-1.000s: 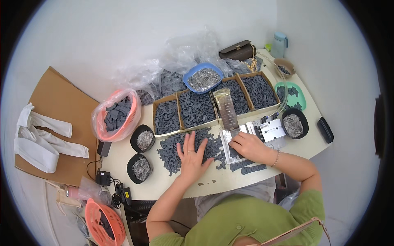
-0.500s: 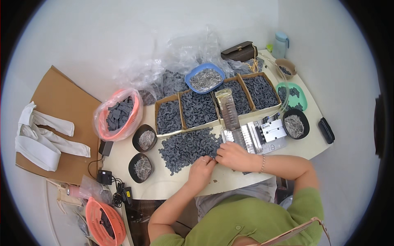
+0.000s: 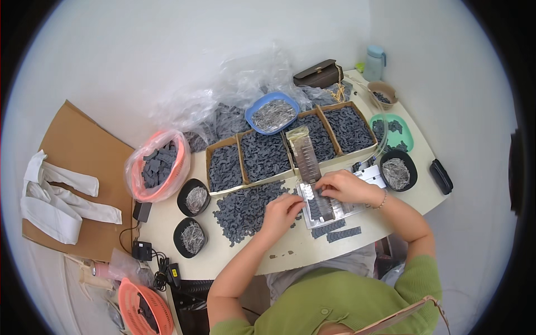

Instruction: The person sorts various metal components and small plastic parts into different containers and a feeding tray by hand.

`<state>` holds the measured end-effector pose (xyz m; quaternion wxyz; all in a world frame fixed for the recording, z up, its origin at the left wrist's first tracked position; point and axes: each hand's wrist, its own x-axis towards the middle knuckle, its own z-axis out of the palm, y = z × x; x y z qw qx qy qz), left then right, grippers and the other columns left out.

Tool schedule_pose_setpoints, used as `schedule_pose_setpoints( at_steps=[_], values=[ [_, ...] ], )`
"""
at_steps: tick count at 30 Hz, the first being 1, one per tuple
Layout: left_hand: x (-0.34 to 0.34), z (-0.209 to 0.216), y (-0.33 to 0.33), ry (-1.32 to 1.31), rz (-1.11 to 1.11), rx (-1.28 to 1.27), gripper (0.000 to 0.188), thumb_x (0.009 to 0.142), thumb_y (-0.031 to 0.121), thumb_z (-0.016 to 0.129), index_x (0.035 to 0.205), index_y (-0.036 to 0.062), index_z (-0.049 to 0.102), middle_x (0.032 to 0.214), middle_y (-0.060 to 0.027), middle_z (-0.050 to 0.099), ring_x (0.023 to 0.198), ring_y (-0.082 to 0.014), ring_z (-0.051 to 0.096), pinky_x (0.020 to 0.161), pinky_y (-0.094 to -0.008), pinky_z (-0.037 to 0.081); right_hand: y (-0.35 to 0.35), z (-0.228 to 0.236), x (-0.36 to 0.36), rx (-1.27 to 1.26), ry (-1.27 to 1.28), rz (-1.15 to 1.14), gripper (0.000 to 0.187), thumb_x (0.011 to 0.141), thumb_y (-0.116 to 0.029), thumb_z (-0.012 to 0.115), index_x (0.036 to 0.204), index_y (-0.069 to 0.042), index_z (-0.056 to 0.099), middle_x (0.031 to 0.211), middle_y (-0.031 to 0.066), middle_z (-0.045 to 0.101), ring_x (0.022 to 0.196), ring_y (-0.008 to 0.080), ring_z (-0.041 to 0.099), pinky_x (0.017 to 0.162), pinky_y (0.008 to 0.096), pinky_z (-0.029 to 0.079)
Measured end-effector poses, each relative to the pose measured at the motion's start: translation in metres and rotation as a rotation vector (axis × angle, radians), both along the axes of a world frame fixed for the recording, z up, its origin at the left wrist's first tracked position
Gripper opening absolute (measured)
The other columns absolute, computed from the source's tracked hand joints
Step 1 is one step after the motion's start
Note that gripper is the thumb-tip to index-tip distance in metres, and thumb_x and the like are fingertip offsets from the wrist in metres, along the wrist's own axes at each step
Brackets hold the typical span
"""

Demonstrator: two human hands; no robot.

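Observation:
A metal jig (image 3: 309,196) with ribbed slots lies in front of me, dark grey pieces lined up in it. My left hand (image 3: 282,215) is at the jig's left edge, thumb and fingertips pinched together; whatever they hold is too small to name. Over the jig's upper right part, my right hand (image 3: 347,187) has its fingers curled down and closed, their tips beside the slots. What is between them is hidden. A clear plastic strip (image 3: 306,153) with dark ribs runs back from the jig. Two dark grey strips (image 3: 344,234) of joined pieces lie before it.
Loose dark grey pieces (image 3: 245,215) are heaped left of the jig. Behind stands a divided cardboard box (image 3: 224,190) full of them, with a blue bowl (image 3: 272,132) of metal pins on it. Black bowls (image 3: 187,254) of pins flank the work area. An orange basket (image 3: 129,177) stands left.
My right hand has moved up and right onto the jig. My left hand has shifted slightly up to its left edge. The jig's slots and the two strips have come into view.

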<state>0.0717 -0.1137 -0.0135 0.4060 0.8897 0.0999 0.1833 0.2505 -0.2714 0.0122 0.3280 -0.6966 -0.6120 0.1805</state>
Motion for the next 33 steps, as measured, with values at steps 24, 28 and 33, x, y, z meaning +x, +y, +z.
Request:
schedule_pose_setpoints(
  at_steps=[24,28,33],
  values=[
    [-0.006,-0.003,-0.009,-0.117,-0.045,0.600,0.017,0.076,0.008,0.068,0.092,0.0051,0.068,0.078,-0.0076,0.057,0.074,-0.0265,0.056,0.064,-0.0374,0.044,0.000,-0.028,-0.029,0.319,-0.659,0.013,0.029,0.071,-0.010,0.061,0.099,-0.002,0.064,0.092,0.0069,0.058,0.086,0.0237,0.056,0.074,0.0325,0.050],
    [0.013,-0.002,0.026,-0.102,0.135,0.659,0.009,0.074,0.007,0.065,0.083,0.0031,0.064,0.083,-0.0100,0.058,0.083,-0.0286,0.056,0.070,-0.0398,0.045,-0.006,-0.020,-0.022,0.314,-0.544,-0.012,0.031,0.072,-0.007,0.063,0.103,-0.002,0.064,0.096,0.0070,0.059,0.089,0.0246,0.057,0.078,0.0343,0.049],
    [0.020,0.000,0.035,0.070,0.044,0.828,0.011,0.075,0.004,0.061,0.085,0.0027,0.065,0.084,-0.0110,0.059,0.086,-0.0280,0.056,0.073,-0.0390,0.046,-0.033,0.003,0.015,0.344,-0.467,-0.156,0.026,0.072,-0.003,0.063,0.098,-0.005,0.066,0.096,0.0101,0.062,0.087,0.0293,0.060,0.075,0.0384,0.050]
  ],
)
